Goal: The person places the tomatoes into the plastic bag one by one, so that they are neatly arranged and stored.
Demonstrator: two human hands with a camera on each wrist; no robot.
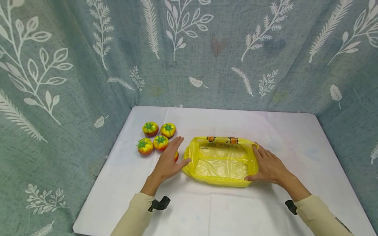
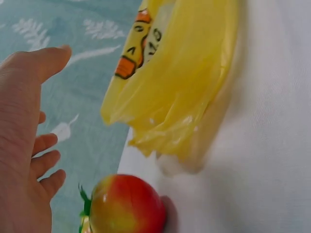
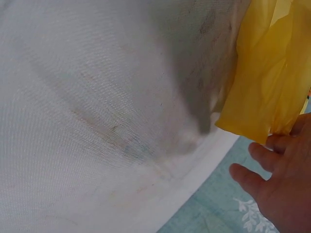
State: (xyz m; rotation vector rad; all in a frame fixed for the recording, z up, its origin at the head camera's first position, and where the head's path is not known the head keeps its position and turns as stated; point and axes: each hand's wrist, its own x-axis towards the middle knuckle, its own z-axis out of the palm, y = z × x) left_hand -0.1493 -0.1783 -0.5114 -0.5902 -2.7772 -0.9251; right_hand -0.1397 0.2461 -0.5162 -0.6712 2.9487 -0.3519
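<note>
A yellow plastic bag with orange and black print stands on the table, its mouth spread wide and facing up. My left hand is by the bag's left rim, fingers extended and thumb apart; the left wrist view shows a gap between this hand and the bag. At the bag's right side, my right hand touches the rim with spread fingers, the thumb toward the front edge. Its fingers are loosely extended by the yellow film in the right wrist view.
Several red-and-yellow tomatoes with green star-shaped tops lie left of the bag, one partly hidden behind my left hand. One tomato is close to that hand. A white cloth covers the table; a leaf-patterned curtain hangs behind it and along the sides.
</note>
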